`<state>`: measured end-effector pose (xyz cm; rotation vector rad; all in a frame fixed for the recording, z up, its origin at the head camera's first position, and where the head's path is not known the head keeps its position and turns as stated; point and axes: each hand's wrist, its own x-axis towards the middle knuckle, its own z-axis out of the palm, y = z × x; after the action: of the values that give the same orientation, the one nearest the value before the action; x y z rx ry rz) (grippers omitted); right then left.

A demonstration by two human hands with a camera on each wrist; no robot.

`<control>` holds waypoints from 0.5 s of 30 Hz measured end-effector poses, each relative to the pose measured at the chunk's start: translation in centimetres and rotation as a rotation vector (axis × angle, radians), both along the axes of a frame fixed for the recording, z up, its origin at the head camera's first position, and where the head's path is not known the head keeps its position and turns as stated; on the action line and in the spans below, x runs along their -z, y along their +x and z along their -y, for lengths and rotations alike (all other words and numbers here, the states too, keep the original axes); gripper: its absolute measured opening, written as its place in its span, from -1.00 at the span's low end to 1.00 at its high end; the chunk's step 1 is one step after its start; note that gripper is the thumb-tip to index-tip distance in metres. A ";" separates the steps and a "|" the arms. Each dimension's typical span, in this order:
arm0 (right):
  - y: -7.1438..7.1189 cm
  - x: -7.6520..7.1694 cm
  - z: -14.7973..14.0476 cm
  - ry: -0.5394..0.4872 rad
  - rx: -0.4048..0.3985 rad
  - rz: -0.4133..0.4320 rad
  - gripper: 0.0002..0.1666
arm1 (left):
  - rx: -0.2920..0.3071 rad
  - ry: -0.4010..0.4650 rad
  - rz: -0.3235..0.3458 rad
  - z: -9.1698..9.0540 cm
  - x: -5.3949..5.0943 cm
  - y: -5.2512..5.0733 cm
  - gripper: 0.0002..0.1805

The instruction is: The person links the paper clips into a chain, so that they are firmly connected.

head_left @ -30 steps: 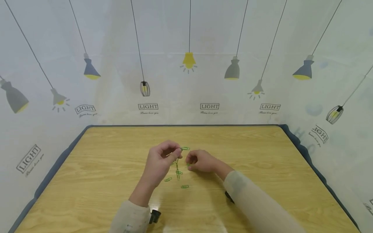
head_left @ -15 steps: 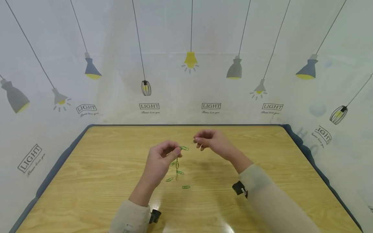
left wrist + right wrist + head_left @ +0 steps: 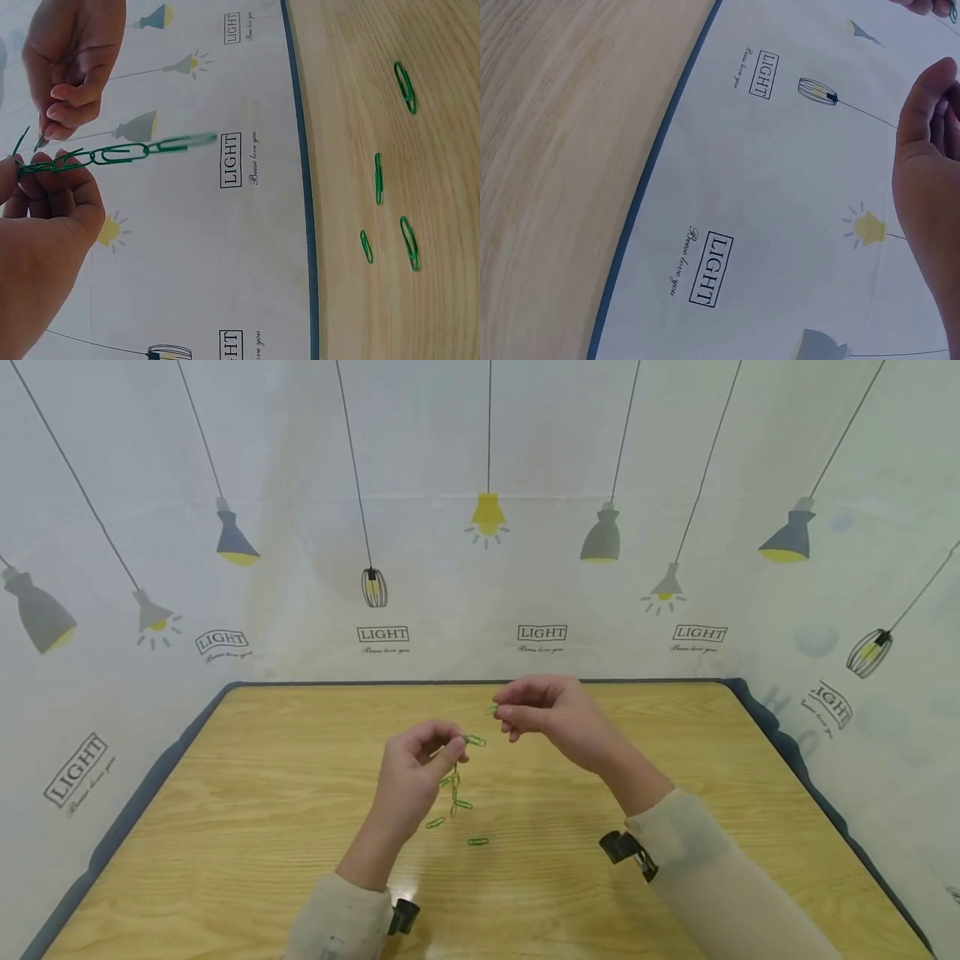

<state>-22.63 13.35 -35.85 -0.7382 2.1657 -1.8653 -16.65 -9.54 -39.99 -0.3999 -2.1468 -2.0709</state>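
My left hand (image 3: 408, 781) pinches a linked chain of green paper clips between thumb and fingers. In the left wrist view the chain (image 3: 116, 154) hangs from those fingertips. One green clip (image 3: 476, 741) sticks out to the right of the left thumb. Higher and to the right, my right hand (image 3: 562, 720) pinches a single green paper clip (image 3: 491, 710), apart from the left hand in the head view. Its fingers hide most of that clip. In the right wrist view the right hand (image 3: 930, 161) shows at the edge, and its fingertips are partly cut off.
Several loose green paper clips lie on the wooden table, among them one clip (image 3: 477, 841) nearest me and another clip (image 3: 435, 822) to its left. Behind the table (image 3: 300, 860) stands a pale wall covering (image 3: 450, 593) printed with lamps. Black straps (image 3: 628, 852) sit at the wrists.
My right hand has risen from the tabletop with a paper clip, moving up and away from me. The left hand stays nearly in place, while the hanging chain sways slightly.
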 end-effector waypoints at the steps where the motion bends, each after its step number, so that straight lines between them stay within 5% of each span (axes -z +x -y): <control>1: 0.2 -0.1 0.2 0.000 0.000 -0.019 -0.71 | 0.000 0.004 -0.001 0.0 0.0 0.0 -0.88; 15: 1.8 0.2 1.8 0.043 -0.026 -0.108 -0.87 | 0.013 0.037 -0.035 0.0 -0.2 0.2 -0.87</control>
<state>-20.79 11.51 -36.02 -0.8729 2.2419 -1.7991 -16.47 -9.49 -39.82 -0.4437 -2.0887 -2.0909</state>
